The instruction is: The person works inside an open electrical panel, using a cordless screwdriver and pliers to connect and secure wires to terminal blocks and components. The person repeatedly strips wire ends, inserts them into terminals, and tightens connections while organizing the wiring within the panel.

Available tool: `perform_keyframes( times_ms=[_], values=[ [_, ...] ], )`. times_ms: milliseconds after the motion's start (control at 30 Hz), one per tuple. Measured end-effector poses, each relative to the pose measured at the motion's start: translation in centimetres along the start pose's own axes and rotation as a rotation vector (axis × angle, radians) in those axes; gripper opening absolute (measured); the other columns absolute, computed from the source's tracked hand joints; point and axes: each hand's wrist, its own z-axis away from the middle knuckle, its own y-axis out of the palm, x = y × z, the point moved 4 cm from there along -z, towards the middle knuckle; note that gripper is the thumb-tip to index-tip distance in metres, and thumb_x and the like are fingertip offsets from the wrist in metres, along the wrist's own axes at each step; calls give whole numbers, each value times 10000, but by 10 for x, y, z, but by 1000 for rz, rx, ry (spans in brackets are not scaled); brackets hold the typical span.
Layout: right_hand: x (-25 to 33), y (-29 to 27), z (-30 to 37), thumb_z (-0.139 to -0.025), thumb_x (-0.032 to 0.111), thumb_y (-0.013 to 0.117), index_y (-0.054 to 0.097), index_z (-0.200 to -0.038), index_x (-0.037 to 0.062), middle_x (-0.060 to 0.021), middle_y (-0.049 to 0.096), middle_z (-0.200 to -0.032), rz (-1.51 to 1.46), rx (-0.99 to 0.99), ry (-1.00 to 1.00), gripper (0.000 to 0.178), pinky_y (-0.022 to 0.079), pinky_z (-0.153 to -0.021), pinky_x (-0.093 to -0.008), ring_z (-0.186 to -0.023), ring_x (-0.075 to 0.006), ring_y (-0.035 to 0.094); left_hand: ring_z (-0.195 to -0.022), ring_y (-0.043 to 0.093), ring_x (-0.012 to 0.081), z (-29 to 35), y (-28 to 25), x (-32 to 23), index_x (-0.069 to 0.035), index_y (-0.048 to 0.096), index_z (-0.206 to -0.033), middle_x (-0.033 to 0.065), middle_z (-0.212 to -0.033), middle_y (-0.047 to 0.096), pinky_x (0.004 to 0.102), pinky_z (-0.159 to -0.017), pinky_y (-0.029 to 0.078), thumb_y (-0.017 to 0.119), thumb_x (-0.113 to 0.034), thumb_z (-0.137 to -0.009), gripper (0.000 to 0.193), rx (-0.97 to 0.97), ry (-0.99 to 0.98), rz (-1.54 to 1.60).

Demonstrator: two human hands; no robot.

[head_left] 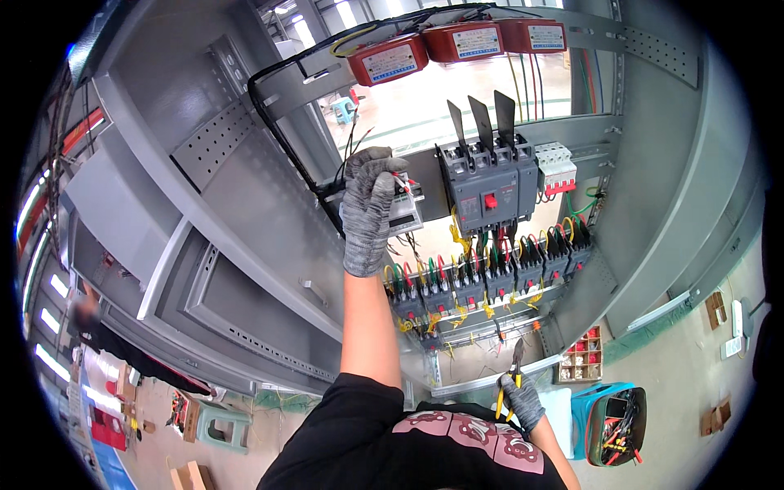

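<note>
My left hand (369,208), in a grey knitted glove, is raised into the open grey cabinet. Its fingers are curled together at the top of a small white-and-grey device (405,214). A small red-and-white piece shows by the fingertips, but what they grip is mostly hidden. Thin black wires (353,140) with bare ends stick up just above this hand. Low down, close to my body, my gloved right hand (524,400) is closed around pliers (518,358) with yellow handles, jaws pointing up. A large dark circuit breaker (488,196) with a red switch sits right of the device.
Red transformer-like blocks (465,42) hang along the top rail. A white breaker (557,170) and a lower row of wired breakers (469,296) fill the cabinet. On the floor are a blue tool bin (581,425), a parts box (581,359) and a stool (224,426). Another person (122,347) is at left.
</note>
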Motion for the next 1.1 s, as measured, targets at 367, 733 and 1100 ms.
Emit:
perform_keyframes(
  times_ms=[367, 733, 1100],
  values=[
    [0, 3, 24, -913, 266, 608, 572, -933, 66, 3, 540, -694, -103, 127, 116, 204, 398, -524, -253, -585, -93, 490, -634, 581, 181, 52, 0, 38, -53, 619, -1018, 105, -892, 655, 285, -475, 420, 515, -466, -942, 433, -164, -693, 974],
    [-19, -30, 15, -901, 333, 600, 571, -903, 48, -31, 591, -683, 52, 160, 48, 287, 465, -542, -295, -590, -132, 554, -562, 406, 66, 13, -9, 36, -42, 553, -1036, -7, -763, 516, 207, -437, 308, 675, -205, -837, 285, 25, -972, 856],
    [-348, -128, 23, -803, 266, 579, 618, -974, -55, -198, 674, -847, 191, -296, 788, 366, 539, -690, -379, -727, -277, 688, -699, 412, 128, -6, -10, 77, -5, 539, -1066, 22, -790, 439, 284, -660, 363, 508, -101, -961, 146, 148, -1150, 1066]
  ],
)
